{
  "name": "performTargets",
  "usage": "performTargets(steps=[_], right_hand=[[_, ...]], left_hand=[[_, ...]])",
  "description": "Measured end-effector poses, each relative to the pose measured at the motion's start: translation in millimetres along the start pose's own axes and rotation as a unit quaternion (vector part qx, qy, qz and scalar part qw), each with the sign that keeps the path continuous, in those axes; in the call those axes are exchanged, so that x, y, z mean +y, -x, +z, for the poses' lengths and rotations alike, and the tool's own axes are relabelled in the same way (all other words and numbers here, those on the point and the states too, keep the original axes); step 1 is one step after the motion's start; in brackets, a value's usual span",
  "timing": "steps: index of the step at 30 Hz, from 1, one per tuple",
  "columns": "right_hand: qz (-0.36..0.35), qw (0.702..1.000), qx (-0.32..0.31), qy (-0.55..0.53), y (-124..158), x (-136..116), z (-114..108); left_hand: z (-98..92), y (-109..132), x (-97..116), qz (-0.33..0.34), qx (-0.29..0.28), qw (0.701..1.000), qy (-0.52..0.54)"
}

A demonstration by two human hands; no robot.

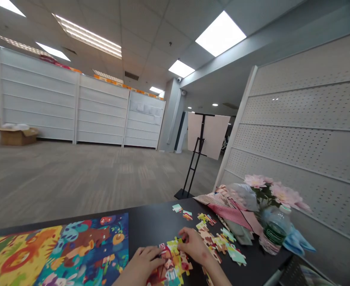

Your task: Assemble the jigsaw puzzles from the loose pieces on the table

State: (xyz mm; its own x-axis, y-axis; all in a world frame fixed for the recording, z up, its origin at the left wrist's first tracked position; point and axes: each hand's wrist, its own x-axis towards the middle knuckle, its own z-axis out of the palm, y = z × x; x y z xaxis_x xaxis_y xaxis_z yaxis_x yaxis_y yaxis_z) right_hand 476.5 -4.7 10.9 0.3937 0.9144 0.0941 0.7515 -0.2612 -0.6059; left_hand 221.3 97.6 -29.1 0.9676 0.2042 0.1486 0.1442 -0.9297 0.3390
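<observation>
The left grip (142,263) lies curled with its fingertips on the near edge of a joined cluster of jigsaw pieces (172,264), and the right grip (193,246) presses down at the cluster's far side. Neither clearly pinches a piece or merely touches one, so I cannot tell which.

Across the black surface (154,218), from left to right, a printed picture sheet (55,250) of bright cartoon animals lies flat, just beside the left grip. The cluster sits between both grips. Loose puzzle pieces (219,242) are scattered beyond the right grip. They look like light, stiff card, best taken by the edges between finger and thumb; the cluster would probably separate if lifted.

Farther right are a pink cloth (231,210), a water bottle (275,230), pink flowers (270,190) and a blue cloth (297,242).
</observation>
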Motion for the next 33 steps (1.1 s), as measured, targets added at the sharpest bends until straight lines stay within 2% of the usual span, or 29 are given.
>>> performTargets(steps=[3, 7, 10, 13, 16, 18, 21, 23, 26, 28, 31, 33], right_hand=[[-0.016, 0.999, 0.012, 0.03, 8, -9, -3], [-0.07, 0.996, 0.015, 0.054, 25, -23, -3], [-0.107, 0.993, 0.017, 0.055, 34, -27, -4], [-0.128, 0.987, 0.098, 0.027, 38, -22, -10], [-0.12, 0.976, 0.179, 0.013, 43, -15, -15], [-0.135, 0.976, 0.164, 0.038, 51, -14, -12], [-0.177, 0.976, 0.068, 0.11, 64, -16, 2], [-0.181, 0.972, 0.042, 0.141, 71, -14, 11], [-0.136, 0.977, 0.089, 0.14, 78, 0, 10], [-0.074, 0.978, 0.128, 0.145, 83, 18, 0], [0.04, 0.971, 0.18, 0.153, 91, 53, -19], [0.08, 0.967, 0.202, 0.13, 96, 75, -29]], left_hand=[[0.4, 1, 0, 0.003, -0.001, 1.0, 0.015], [-1.6, 5, 5, -0.007, 0.032, 0.999, 0.023], [-2.0, 3, 6, -0.02, 0.009, 1.0, 0.021], [0.6, -3, 1, -0.032, -0.032, 0.999, 0.022], [5.5, -6, -5, -0.04, -0.039, 0.998, 0.028], [8.4, -6, -7, -0.038, -0.031, 0.998, 0.031], [10.0, -4, -7, -0.039, -0.016, 0.999, 0.03], [8.3, -4, -6, -0.048, -0.023, 0.998, 0.023], [2.0, -3, -4, -0.06, -0.046, 0.997, 0.009], [-3.3, -2, -1, -0.068, -0.052, 0.996, -0.001], [-10.4, 2, 4, -0.076, -0.035, 0.996, -0.014], [-13.7, 6, 8, -0.074, -0.02, 0.997, -0.018]])
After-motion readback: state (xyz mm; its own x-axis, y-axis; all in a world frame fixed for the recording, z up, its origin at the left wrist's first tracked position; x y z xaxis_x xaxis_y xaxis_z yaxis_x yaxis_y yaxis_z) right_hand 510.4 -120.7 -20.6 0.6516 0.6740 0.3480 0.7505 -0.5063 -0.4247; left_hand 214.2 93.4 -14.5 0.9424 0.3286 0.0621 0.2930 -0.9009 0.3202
